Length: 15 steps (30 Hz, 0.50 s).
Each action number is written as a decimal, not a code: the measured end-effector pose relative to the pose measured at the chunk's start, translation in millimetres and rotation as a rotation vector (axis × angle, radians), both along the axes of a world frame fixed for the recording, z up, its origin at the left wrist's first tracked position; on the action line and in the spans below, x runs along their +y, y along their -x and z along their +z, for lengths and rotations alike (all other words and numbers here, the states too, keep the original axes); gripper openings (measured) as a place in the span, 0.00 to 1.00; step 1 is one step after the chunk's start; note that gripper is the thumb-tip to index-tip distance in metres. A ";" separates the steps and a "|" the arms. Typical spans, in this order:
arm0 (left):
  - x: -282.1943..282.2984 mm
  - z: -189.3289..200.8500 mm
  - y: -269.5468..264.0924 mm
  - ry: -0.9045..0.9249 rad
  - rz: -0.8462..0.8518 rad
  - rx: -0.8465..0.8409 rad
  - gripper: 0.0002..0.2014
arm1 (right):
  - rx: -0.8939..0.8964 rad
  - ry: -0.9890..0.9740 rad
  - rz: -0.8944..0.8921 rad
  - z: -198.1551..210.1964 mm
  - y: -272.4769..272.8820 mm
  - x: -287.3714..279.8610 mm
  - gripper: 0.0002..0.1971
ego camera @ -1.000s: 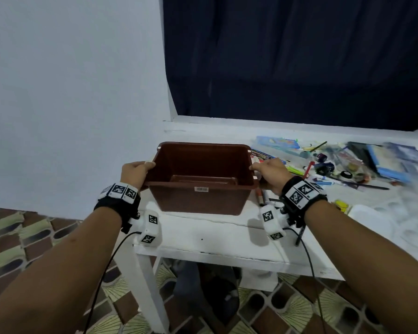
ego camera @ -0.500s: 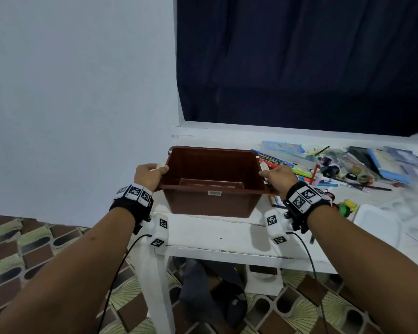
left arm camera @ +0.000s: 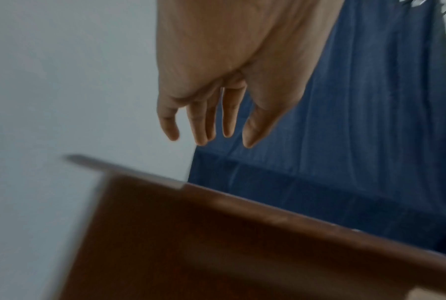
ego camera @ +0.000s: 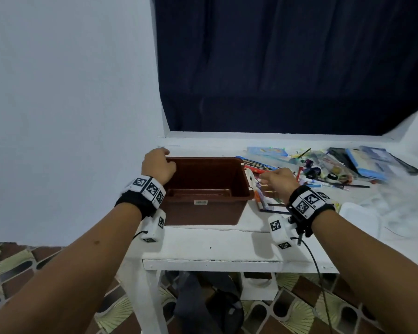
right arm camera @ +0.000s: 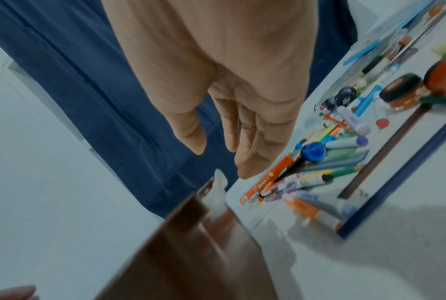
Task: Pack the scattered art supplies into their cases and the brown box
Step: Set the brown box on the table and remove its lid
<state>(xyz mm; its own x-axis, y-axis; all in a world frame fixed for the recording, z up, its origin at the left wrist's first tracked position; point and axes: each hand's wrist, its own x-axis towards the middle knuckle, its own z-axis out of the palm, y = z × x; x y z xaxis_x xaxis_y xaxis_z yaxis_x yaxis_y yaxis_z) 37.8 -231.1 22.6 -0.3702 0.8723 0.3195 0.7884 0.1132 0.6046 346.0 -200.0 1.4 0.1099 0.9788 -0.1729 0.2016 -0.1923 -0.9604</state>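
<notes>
The empty brown box (ego camera: 205, 189) stands on the white table (ego camera: 210, 247) near its left end. My left hand (ego camera: 158, 165) hovers just above the box's left rim with relaxed fingers; in the left wrist view the left hand (left arm camera: 209, 132) hangs clear of the box (left arm camera: 217, 243). My right hand (ego camera: 275, 180) is beside the right rim, over a pile of markers (ego camera: 263, 201). The right wrist view shows the right hand (right arm camera: 229, 146) straight-fingered and holding nothing, above the box corner (right arm camera: 191, 253) and the markers (right arm camera: 319, 174). More supplies and blue cases (ego camera: 267, 151) lie scattered to the right.
Small paint jars (ego camera: 311, 171), pens and flat blue cases (ego camera: 364, 162) cover the table's far right. A white tray (ego camera: 357, 220) lies at the right front. A dark curtain (ego camera: 287, 68) hangs behind, and the table's left edge drops to a tiled floor (ego camera: 22, 266).
Both hands held the box by its side rims while shifting it on the table; now they have let go and lifted off, and the box rests on the table.
</notes>
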 end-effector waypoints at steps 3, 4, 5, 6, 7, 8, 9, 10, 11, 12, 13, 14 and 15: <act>18.0 15.3 -41.2 -0.003 -0.147 -0.047 0.17 | 0.015 -0.034 -0.014 14.0 -26.3 -1.9 0.02; 24.1 19.9 -58.5 0.009 -0.211 -0.056 0.16 | 0.019 -0.050 -0.023 18.2 -37.0 -3.5 0.02; 30.9 23.6 -77.2 0.021 -0.274 -0.065 0.14 | 0.024 -0.067 -0.036 21.7 -49.4 -5.1 0.02; 37.8 27.7 -97.6 0.038 -0.329 -0.077 0.12 | 0.029 -0.079 -0.054 24.0 -63.4 -4.9 0.02; 43.7 31.4 -119.3 0.049 -0.378 -0.087 0.11 | 0.029 -0.092 -0.073 25.5 -79.1 -4.6 0.03; 49.4 35.1 -141.9 0.055 -0.425 -0.090 0.09 | 0.021 -0.099 -0.092 26.5 -96.2 -3.7 0.04; 55.8 37.7 -165.5 0.058 -0.473 -0.095 0.07 | 0.016 -0.104 -0.114 27.1 -114.9 -2.2 0.04; 62.2 39.6 -188.6 0.061 -0.514 -0.109 0.05 | 0.014 -0.106 -0.142 27.8 -133.8 -0.6 0.04; 70.0 40.7 -212.6 0.066 -0.557 -0.133 0.04 | 0.018 -0.109 -0.175 29.1 -153.4 1.7 0.05; 76.6 41.4 -238.1 0.073 -0.599 -0.156 0.03 | 0.014 -0.113 -0.210 30.4 -174.6 4.4 0.05; 83.4 41.5 -263.0 0.081 -0.635 -0.167 0.03 | 0.009 -0.118 -0.243 31.4 -196.3 7.4 0.05; 91.2 40.8 -288.3 0.089 -0.667 -0.175 0.03 | 0.000 -0.115 -0.266 33.2 -218.5 10.2 0.05; 99.6 39.3 -312.9 0.100 -0.697 -0.179 0.03 | -0.004 -0.113 -0.281 34.4 -241.0 13.6 0.04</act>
<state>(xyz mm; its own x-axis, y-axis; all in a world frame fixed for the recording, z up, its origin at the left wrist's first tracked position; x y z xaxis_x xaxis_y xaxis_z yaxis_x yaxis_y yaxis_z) 350.8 -131.5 61.9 0.2434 0.9464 0.2122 0.5871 -0.3179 0.7445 587.0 -186.4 35.8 0.3799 0.9228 -0.0639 0.1597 -0.1335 -0.9781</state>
